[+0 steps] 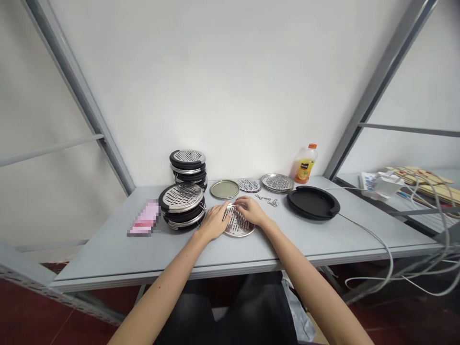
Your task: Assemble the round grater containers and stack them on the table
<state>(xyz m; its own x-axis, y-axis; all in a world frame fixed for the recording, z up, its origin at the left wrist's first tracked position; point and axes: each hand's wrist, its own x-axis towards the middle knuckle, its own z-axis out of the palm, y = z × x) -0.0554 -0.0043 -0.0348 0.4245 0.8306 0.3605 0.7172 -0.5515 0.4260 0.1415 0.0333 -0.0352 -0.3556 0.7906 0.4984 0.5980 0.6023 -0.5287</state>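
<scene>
A round metal grater plate [238,224] with rows of raised holes lies on the grey table, close in front of me. My left hand [216,221] grips its left edge, with the thumb reaching over the top. My right hand [250,211] holds its far right edge, the fingers bent over the rim. Just left of my left hand is a short stack of black-rimmed grater discs [182,197]. Beyond my hands lie a plain round metal lid [224,189] and a flat perforated disc [249,185]. The undersides of my fingers are hidden.
Behind on the left stands a taller stack of black-rimmed discs [188,157]. To the right are small wire clips [269,200], stacked metal plates [278,182], a black ring tray [312,202] and a juice bottle [305,165]. A blurred pink item [146,218] lies left; white cables [377,237] trail right.
</scene>
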